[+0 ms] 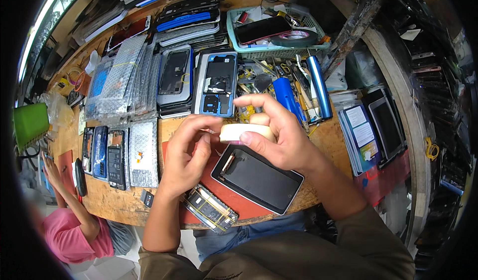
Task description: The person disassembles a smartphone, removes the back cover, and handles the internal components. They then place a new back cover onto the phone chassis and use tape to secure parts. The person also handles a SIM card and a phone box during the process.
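Observation:
Above the bench, my right hand (281,130) grips a pale cream roll of tape (239,132), its thumb laid across the near side and its index finger raised over the top. My left hand (191,148) is at the roll's left edge with its fingers curled; what lies between its fingertips, if anything, is too small to make out. Below the hands a dark tablet with a light frame (264,180) lies on a red mat (201,178). Beside it, nearer me, rests an opened phone (211,210) with yellow bands round it.
Behind the hands stand stacked phone housings (174,75), a bubble-wrapped stack (117,85) and a teal basket (321,36). Hand tools surround a blue cylinder (286,95). Several phones (117,158) lie at left; more devices (366,130) are at right. A person in pink (74,232) sits at left.

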`<action>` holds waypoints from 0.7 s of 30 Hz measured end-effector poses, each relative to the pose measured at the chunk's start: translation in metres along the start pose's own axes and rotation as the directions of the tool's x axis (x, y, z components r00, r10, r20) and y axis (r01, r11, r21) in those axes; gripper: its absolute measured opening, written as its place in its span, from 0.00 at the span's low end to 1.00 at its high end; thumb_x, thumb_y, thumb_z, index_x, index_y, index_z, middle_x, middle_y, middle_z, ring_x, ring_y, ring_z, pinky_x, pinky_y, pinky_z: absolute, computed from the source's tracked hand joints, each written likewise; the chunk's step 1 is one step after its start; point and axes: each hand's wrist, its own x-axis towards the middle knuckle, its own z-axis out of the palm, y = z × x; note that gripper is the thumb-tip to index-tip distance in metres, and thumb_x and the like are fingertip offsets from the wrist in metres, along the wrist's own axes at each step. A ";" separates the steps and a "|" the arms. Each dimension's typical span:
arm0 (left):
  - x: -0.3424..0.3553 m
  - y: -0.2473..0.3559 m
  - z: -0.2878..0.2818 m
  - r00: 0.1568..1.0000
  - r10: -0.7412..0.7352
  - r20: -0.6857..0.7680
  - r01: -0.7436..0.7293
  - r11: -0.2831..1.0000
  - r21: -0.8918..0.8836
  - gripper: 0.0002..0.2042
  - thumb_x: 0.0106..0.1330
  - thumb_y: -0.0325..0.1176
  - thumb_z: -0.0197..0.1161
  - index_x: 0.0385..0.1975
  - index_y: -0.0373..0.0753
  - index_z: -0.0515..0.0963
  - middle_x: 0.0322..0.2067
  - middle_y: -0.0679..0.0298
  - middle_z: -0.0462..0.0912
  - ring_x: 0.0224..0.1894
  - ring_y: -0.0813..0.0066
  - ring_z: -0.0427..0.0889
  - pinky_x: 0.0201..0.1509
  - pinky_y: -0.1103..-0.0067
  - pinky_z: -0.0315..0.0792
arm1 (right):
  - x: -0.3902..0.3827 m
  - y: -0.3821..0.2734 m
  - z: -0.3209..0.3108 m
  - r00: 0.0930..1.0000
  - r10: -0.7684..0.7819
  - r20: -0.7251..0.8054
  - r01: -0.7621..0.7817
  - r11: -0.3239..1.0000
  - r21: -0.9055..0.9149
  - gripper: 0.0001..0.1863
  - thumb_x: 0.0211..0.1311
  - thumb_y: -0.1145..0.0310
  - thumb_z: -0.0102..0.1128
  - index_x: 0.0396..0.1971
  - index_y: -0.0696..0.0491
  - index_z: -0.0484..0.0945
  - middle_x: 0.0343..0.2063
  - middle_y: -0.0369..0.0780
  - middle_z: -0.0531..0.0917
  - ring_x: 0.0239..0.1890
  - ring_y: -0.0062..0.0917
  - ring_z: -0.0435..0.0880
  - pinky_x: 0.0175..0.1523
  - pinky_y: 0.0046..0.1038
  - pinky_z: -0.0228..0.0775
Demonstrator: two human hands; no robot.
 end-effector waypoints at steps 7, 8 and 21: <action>0.008 0.005 -0.012 0.896 0.379 0.232 -0.434 0.857 0.279 0.08 0.65 0.19 0.70 0.41 0.35 0.88 0.39 0.58 0.87 0.40 0.63 0.87 0.47 0.71 0.81 | 0.001 -0.006 -0.003 0.981 0.136 0.135 -0.174 0.927 0.333 0.29 0.77 0.72 0.63 0.71 0.59 0.62 0.35 0.36 0.85 0.36 0.11 0.81 0.40 0.17 0.72; 0.009 0.005 -0.013 0.881 0.415 0.225 -0.469 0.830 0.303 0.07 0.65 0.19 0.70 0.40 0.35 0.88 0.39 0.58 0.87 0.40 0.63 0.87 0.46 0.71 0.80 | 0.002 -0.005 -0.002 0.980 0.145 0.136 -0.183 0.926 0.329 0.28 0.77 0.71 0.63 0.70 0.59 0.64 0.35 0.36 0.85 0.36 0.11 0.81 0.41 0.17 0.73; 0.009 0.005 0.020 0.725 0.689 0.000 -0.531 0.558 0.638 0.10 0.63 0.20 0.72 0.41 0.35 0.79 0.34 0.58 0.83 0.37 0.60 0.84 0.41 0.69 0.76 | 0.002 0.006 0.021 0.875 -0.481 0.048 0.388 0.641 -0.662 0.05 0.68 0.72 0.63 0.36 0.57 0.77 0.21 0.41 0.79 0.24 0.39 0.81 0.38 0.38 0.68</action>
